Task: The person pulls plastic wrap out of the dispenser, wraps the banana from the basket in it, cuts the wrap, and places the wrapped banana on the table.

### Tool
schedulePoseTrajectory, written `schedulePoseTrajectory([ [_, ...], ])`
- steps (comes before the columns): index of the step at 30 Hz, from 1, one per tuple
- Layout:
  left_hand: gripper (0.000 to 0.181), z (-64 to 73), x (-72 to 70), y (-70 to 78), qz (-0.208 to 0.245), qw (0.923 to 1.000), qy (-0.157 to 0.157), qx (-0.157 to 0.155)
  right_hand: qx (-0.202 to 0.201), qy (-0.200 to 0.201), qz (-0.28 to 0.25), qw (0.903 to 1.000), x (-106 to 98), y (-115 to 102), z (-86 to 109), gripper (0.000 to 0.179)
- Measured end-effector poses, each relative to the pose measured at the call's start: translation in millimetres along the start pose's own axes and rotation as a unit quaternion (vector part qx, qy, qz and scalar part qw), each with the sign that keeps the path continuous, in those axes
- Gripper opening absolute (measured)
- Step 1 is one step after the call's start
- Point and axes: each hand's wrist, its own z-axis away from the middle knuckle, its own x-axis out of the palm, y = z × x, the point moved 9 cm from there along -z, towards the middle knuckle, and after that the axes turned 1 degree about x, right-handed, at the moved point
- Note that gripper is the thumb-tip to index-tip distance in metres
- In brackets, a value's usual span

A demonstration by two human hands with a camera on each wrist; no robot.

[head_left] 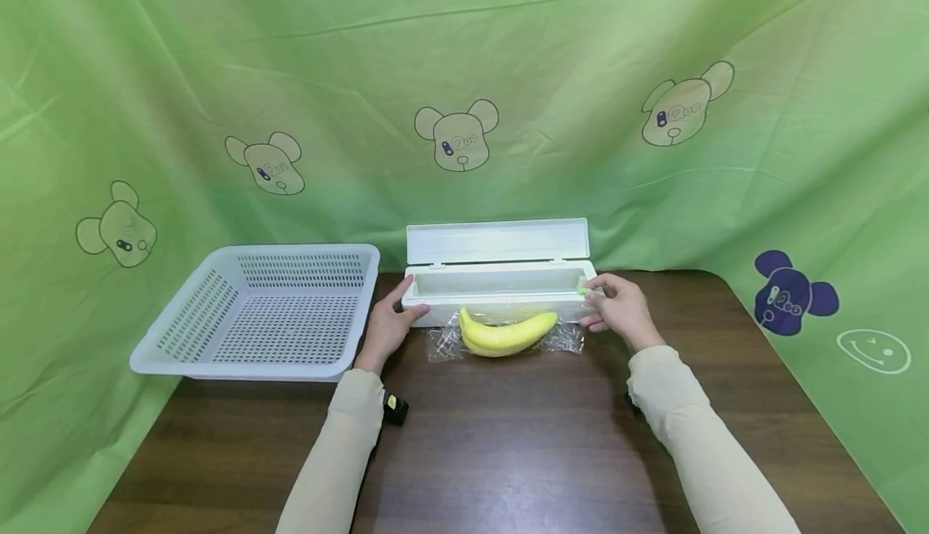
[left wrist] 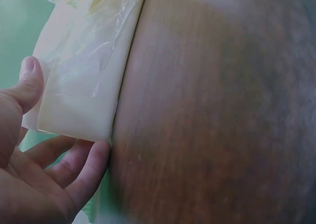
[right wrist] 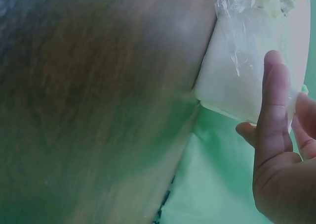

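Observation:
A long white cling film dispenser [head_left: 443, 308] lies on the table, its lid [head_left: 497, 241] tipped back. My left hand [head_left: 388, 326] grips its left end, thumb at the front and fingers round the end face. At the right end, my right hand [head_left: 620, 308] pinches a small green slide cutter [head_left: 584, 290] between thumb and forefinger, the other fingers extending down past the front. Clear cling film [head_left: 564, 339] hangs from the front edge onto the table. Upon it lies a yellow banana [head_left: 508, 338], close against the dispenser. In the left wrist view, film [left wrist: 94, 61] clings to the dispenser's front.
A white perforated plastic basket [head_left: 254, 368] stands left of the dispenser, near my left hand. The brown wooden table [head_left: 501, 445] extends toward me. A green curtain [head_left: 551, 50] with mouse-like faces hangs round the back and sides, close behind the raised lid.

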Motion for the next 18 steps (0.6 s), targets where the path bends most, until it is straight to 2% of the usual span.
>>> schedulePoseTrajectory([
  [11, 0.068, 0.6, -0.1, 1.6, 0.002, 1.0, -0.002, 0.002, -0.018, 0.004, -0.018, 0.9997, -6, 4, -0.6, 0.021],
  [18, 0.067, 0.7, -0.1, 0.3, 0.004, 1.0, 0.0, 0.003, -0.026, -0.009, -0.02, 0.9994, -11, 7, -0.7, 0.019],
])
